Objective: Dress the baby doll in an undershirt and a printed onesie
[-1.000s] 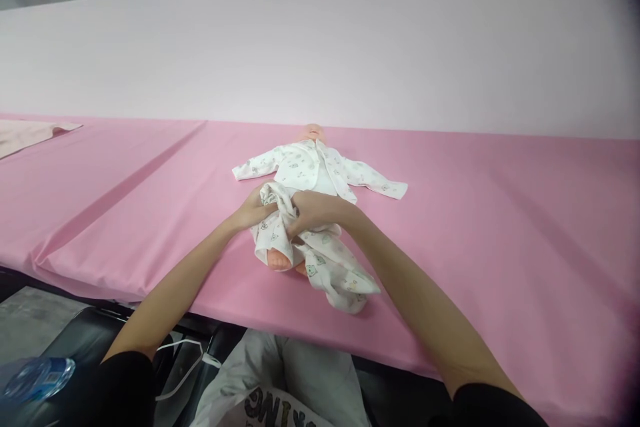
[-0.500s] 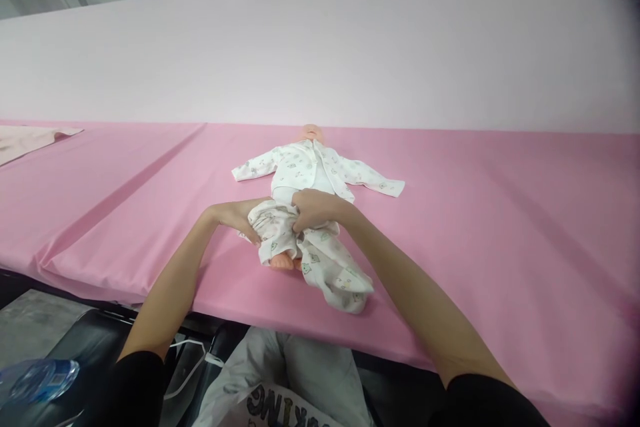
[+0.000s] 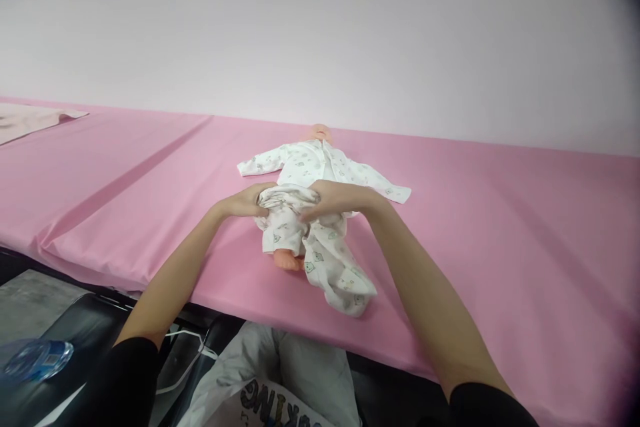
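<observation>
A baby doll (image 3: pixel 320 133) lies on its back, head toward the wall, in a white printed jacket (image 3: pixel 305 161) with its sleeves spread out. White printed baby pants (image 3: pixel 284 230) are bunched around its hips and legs. My left hand (image 3: pixel 249 201) grips the pants' waist at the left side. On the right side, my right hand (image 3: pixel 330 200) is closed on the same gathered waistband. One bare doll foot (image 3: pixel 287 259) pokes from the left pant leg. The other pant leg (image 3: pixel 340 277) lies slack toward the table's front edge.
A pink sheet (image 3: pixel 480 227) covers the table, with a pale wall (image 3: pixel 320 47) behind it. Pale cloth (image 3: pixel 37 119) lies at the far left. Below the edge, a plastic bottle (image 3: pixel 40 359) rests on a black chair (image 3: pixel 83 323), near a white cable (image 3: pixel 187 367).
Both hands have moved up the doll's body, drawing the pants' waist higher over its belly. More of the foot shows below the left leg. The view has shifted slightly.
</observation>
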Tool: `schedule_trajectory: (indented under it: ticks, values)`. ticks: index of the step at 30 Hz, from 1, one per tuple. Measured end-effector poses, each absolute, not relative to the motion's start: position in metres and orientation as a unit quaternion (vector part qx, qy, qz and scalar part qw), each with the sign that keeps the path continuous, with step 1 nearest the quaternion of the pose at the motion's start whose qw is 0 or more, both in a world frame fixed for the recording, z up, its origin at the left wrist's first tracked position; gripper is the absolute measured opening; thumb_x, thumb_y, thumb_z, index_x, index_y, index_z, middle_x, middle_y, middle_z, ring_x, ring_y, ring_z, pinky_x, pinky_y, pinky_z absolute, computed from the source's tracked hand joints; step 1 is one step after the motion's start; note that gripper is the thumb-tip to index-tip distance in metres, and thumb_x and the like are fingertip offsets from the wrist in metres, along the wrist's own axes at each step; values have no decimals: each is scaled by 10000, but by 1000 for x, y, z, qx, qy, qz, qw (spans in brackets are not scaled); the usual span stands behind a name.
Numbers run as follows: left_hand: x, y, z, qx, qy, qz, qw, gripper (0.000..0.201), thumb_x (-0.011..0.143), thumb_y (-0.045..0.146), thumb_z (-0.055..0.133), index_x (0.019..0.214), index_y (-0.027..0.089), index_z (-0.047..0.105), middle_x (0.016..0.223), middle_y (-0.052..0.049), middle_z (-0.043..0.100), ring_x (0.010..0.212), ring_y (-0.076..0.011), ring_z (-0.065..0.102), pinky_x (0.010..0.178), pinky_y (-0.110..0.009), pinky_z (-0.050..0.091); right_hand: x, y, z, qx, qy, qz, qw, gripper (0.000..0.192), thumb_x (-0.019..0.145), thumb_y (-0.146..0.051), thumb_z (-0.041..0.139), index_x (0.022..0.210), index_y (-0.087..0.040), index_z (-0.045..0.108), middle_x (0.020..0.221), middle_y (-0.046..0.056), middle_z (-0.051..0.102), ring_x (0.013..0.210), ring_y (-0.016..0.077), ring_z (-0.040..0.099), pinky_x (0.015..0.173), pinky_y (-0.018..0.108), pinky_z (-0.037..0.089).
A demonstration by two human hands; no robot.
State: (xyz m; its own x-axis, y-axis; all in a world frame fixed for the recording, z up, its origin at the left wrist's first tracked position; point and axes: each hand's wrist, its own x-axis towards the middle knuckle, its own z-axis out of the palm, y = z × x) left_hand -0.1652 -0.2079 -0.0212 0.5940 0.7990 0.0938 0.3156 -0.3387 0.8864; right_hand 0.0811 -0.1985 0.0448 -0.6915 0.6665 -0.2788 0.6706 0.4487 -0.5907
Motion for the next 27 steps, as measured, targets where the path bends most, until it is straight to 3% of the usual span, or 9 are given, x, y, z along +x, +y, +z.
schedule_trajectory:
  ticks: [4,6,10,12,14,17,19,23,27]
  values:
    - [-152,-212,-13,699,276,355,556,474,695,243,669,1159,177,601,1178,-76,614,1087,-239,573,878,-294,473,93,-198,53,334,790,-489,-162,371,676,-481,769,729,-181,556,730,-10,569,680,139,524,572,239,367]
    - [-136,-215,-8,671,278,390,566,449,723,295,702,1146,177,607,1152,-74,631,1045,-226,597,877,-302,476,92,-197,51,307,758,-537,-206,365,672,-466,782,761,-179,575,761,-8,592,721,146,551,614,238,407]
    - [-104,-221,-4,636,347,388,569,297,696,266,785,927,145,642,758,-21,656,699,-154,620,700,-283,497,90,-198,50,281,745,-565,-216,369,738,-504,721,878,-174,631,879,27,645,835,184,594,698,262,458]
    - [-97,-219,-7,587,338,407,613,204,695,232,777,780,147,613,528,48,521,484,-85,494,597,-252,473,93,-199,53,298,770,-525,-208,378,772,-533,677,877,-173,628,858,23,630,800,173,576,656,250,434]
    - [-97,-215,-13,511,317,437,669,162,708,201,737,703,150,583,453,68,435,413,-66,422,557,-239,468,98,-200,58,322,810,-459,-169,374,760,-531,692,812,-173,599,766,-1,572,698,136,512,572,227,364]
    - [-103,-209,-25,413,310,470,716,70,754,188,640,780,124,634,607,-22,619,578,-144,609,650,-273,532,106,-197,61,359,850,-382,-54,413,706,-486,762,654,-173,497,609,-42,420,549,83,355,482,226,225]
    - [-105,-206,-30,394,329,462,723,191,825,231,584,939,99,661,806,-93,707,746,-208,680,736,-320,558,108,-194,58,375,843,-385,-23,442,706,-453,766,602,-175,439,568,-51,372,512,70,308,464,230,191]
    - [-103,-206,-34,440,380,444,682,413,884,410,599,1202,147,603,1052,-117,711,930,-241,688,799,-334,561,103,-183,44,395,769,-477,-158,388,691,-347,769,588,-177,436,570,-46,427,524,71,376,466,209,254]
    - [-103,-212,-29,526,384,406,641,521,790,494,711,1183,165,619,1088,-105,701,956,-236,673,814,-319,550,93,-169,26,409,652,-579,-268,170,648,-246,757,673,-158,613,708,22,629,648,131,560,557,222,420]
